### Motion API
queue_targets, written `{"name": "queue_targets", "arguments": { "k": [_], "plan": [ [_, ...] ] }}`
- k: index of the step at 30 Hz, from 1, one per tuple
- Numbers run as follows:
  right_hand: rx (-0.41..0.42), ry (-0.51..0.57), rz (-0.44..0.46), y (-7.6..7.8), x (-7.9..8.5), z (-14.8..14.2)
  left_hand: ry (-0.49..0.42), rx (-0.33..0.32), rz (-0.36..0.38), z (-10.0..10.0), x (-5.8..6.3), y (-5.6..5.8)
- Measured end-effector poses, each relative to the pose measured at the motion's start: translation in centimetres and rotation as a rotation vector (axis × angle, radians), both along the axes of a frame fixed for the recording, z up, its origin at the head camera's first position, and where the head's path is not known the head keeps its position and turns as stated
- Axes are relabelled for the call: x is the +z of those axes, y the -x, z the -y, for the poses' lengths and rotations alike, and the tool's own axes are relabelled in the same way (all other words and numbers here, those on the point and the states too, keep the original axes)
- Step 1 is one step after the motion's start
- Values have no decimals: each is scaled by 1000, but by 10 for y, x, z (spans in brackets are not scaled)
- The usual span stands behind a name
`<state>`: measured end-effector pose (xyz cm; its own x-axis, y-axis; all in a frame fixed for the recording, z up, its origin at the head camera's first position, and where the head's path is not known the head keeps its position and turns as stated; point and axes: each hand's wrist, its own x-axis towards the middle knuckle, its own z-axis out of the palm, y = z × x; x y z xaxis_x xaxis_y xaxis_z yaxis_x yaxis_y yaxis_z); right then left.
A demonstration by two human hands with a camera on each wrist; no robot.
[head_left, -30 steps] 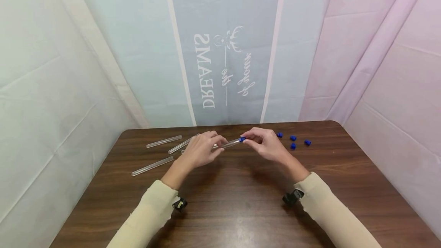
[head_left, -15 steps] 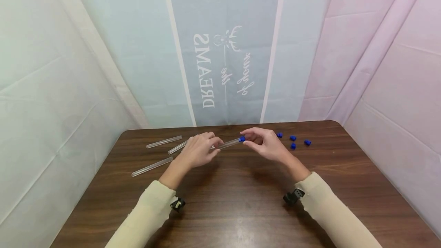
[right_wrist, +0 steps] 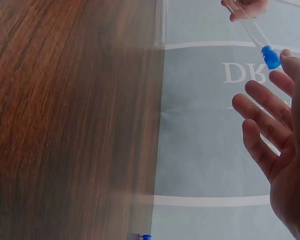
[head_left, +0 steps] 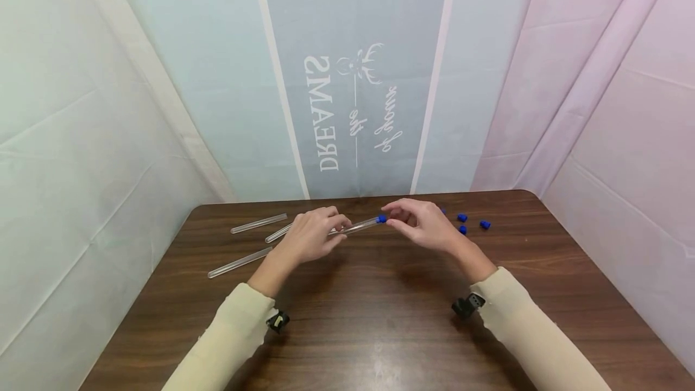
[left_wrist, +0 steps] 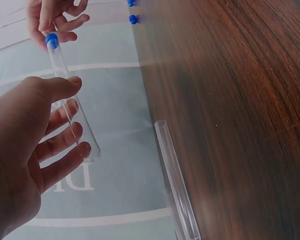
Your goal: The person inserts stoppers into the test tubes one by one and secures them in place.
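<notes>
My left hand point(head_left: 311, 235) grips a clear test tube point(head_left: 361, 225), thumb on one side and fingers curled round the other. A blue cap point(head_left: 382, 219) sits on the tube's right-hand end. The rounded end shows past the fingertips in the left wrist view. Close beside the cap is my right hand point(head_left: 426, 227), its thumb and index finger parted around the cap's end. In the right wrist view the fingers point(right_wrist: 262, 112) are loosely bent and spread, and the cap lies just beyond the thumb tip.
Several uncapped test tubes lie on the left of the brown table point(head_left: 347, 330), among them a back one point(head_left: 259, 224) and a front one point(head_left: 240, 263). Loose blue caps point(head_left: 485, 224) lie at the back right. A printed cloth point(head_left: 353, 77) hangs behind the table.
The right hand has shifted slightly right, its fingertips easing off the cap, which stays on the tube. The left hand keeps its hold, moved a touch to the left.
</notes>
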<state>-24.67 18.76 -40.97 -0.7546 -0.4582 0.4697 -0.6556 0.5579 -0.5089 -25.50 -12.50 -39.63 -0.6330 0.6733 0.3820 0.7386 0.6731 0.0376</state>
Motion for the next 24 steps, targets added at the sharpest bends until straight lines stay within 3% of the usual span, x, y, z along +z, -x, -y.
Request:
{"name": "queue_targets", "arguments": {
  "k": [17, 24],
  "plan": [
    [-33, -290, -83, 0, 2, 3, 20, -50, -48, -1, -4, -1],
    [-8, -316, -100, -2, -2, 7, 38, -47, -94, -2, -7, -3]
  ]
}}
